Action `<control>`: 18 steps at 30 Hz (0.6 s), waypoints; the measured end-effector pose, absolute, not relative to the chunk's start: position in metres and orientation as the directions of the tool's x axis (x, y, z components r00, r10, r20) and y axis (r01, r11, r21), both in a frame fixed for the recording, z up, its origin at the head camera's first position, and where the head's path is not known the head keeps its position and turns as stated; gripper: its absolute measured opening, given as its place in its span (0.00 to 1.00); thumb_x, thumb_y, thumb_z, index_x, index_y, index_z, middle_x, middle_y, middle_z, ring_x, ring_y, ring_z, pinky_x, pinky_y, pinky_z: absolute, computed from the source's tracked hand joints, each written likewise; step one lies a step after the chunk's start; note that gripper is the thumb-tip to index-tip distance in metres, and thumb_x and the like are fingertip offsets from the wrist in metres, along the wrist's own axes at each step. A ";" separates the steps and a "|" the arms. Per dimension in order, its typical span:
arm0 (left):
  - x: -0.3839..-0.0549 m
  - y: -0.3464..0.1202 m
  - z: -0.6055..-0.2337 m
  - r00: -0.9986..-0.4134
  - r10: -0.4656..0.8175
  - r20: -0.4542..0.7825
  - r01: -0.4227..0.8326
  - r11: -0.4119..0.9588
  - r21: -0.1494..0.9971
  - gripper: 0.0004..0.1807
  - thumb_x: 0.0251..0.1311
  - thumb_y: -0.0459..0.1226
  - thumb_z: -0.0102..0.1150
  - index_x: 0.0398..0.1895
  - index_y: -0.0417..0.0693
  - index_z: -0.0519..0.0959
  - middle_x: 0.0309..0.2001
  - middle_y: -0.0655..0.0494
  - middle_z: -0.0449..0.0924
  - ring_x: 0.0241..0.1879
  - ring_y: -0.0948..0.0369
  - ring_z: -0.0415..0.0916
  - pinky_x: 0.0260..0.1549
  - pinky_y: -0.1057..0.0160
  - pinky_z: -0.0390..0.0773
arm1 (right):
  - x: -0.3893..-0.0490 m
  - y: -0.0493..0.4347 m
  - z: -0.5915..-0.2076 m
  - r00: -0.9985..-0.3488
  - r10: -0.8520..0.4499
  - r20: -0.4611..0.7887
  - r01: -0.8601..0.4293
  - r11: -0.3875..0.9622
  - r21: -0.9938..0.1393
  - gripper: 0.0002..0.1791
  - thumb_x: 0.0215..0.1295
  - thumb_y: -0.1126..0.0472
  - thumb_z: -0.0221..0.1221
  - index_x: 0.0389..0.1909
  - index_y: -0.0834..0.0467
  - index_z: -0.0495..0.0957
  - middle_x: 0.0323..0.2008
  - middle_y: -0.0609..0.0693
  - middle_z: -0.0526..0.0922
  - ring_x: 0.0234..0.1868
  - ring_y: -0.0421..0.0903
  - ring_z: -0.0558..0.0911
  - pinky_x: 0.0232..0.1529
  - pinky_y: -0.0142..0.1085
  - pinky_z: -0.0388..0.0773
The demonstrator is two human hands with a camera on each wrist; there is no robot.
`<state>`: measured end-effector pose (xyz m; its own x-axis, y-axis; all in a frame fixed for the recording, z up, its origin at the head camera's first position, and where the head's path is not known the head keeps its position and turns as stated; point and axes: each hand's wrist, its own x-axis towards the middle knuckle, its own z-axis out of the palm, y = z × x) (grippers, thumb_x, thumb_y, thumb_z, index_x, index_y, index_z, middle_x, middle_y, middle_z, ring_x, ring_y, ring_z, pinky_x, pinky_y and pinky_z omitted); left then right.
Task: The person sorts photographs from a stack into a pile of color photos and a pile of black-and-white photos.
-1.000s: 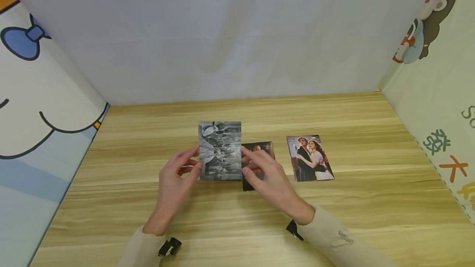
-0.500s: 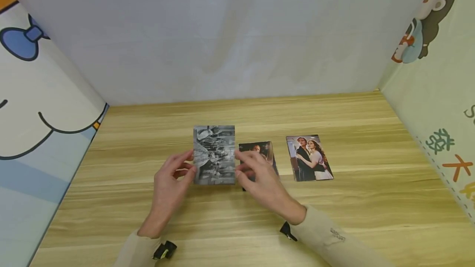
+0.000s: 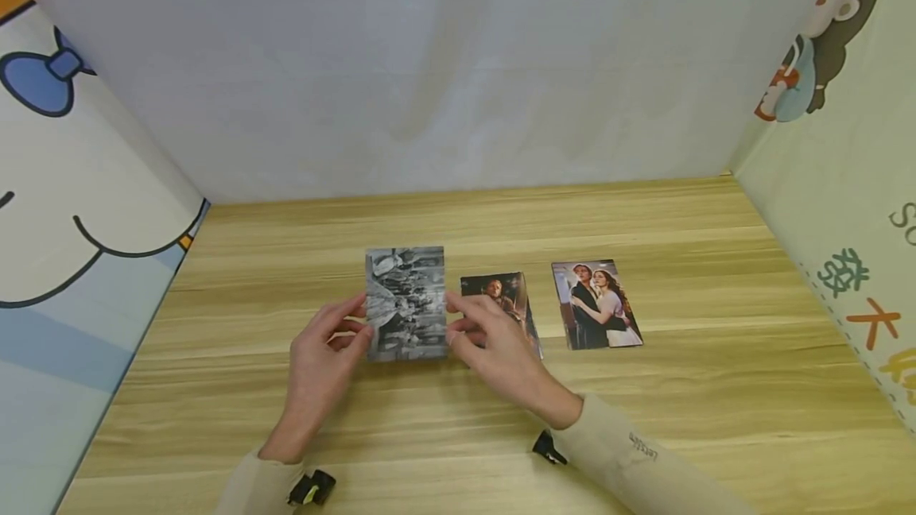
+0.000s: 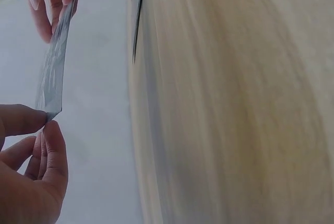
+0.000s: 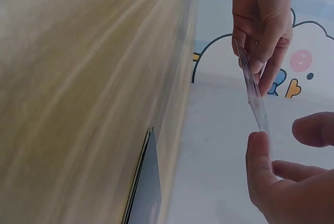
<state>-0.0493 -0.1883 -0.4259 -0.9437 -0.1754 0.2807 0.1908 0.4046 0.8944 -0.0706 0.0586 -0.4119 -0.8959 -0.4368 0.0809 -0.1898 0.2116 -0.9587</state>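
Note:
A black-and-white photo print (image 3: pixel 405 304) of a crowd is held up off the table, its picture turned sideways. My left hand (image 3: pixel 318 368) pinches its left edge between thumb and fingers, plain in the left wrist view. At the opposite edge my right hand (image 3: pixel 504 356) holds it by the fingertips, and in the right wrist view the thumb (image 5: pixel 257 153) lies against the print while one finger stands away from it. Just right of the print, partly behind the right hand, lies a small pile of dark photos (image 3: pixel 494 286).
A colour photo (image 3: pixel 597 304) of an embracing couple lies farther right on the wood-grain table (image 3: pixel 716 276). A pale cloth wall (image 3: pixel 458 70) rises at the back, with cartoon-printed panels at both sides. Black straps (image 3: pixel 312 488) sit at the wrists.
Both hands have carried the black-and-white photo to the left and slightly toward the person. More of the dark photo pile shows now. The couple photo stays in place.

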 end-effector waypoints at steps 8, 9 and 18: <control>-0.048 -0.192 -0.425 -0.950 -0.195 0.245 0.146 0.415 0.898 0.26 0.57 0.18 0.66 0.61 0.35 0.82 0.47 0.42 0.83 0.40 0.70 0.81 0.38 0.77 0.82 | -0.068 0.056 -0.411 -0.891 -0.444 0.096 -0.192 0.175 -0.966 0.30 0.75 0.67 0.52 0.77 0.61 0.65 0.68 0.57 0.71 0.61 0.52 0.81 0.59 0.35 0.81; -0.049 -0.193 -0.425 -0.949 -0.199 0.243 0.143 0.414 0.899 0.26 0.57 0.18 0.66 0.61 0.35 0.82 0.47 0.42 0.83 0.39 0.70 0.81 0.38 0.77 0.82 | -0.068 0.055 -0.410 -0.891 -0.443 0.098 -0.193 0.176 -0.965 0.30 0.75 0.67 0.52 0.77 0.61 0.65 0.69 0.56 0.71 0.62 0.52 0.81 0.59 0.35 0.81; -0.048 -0.195 -0.423 -0.950 -0.220 0.220 0.118 0.400 0.909 0.26 0.59 0.19 0.65 0.62 0.36 0.81 0.48 0.41 0.83 0.40 0.65 0.83 0.38 0.78 0.81 | -0.066 0.051 -0.409 -0.885 -0.455 0.097 -0.206 0.195 -0.959 0.29 0.75 0.66 0.55 0.76 0.62 0.66 0.72 0.58 0.69 0.63 0.54 0.80 0.59 0.37 0.81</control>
<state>-0.0480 -0.1954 -0.4230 -0.9503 -0.2200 0.2201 0.1179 0.4001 0.9089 -0.0656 0.0506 -0.4088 -0.8854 -0.4546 0.0973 -0.2056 0.1950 -0.9590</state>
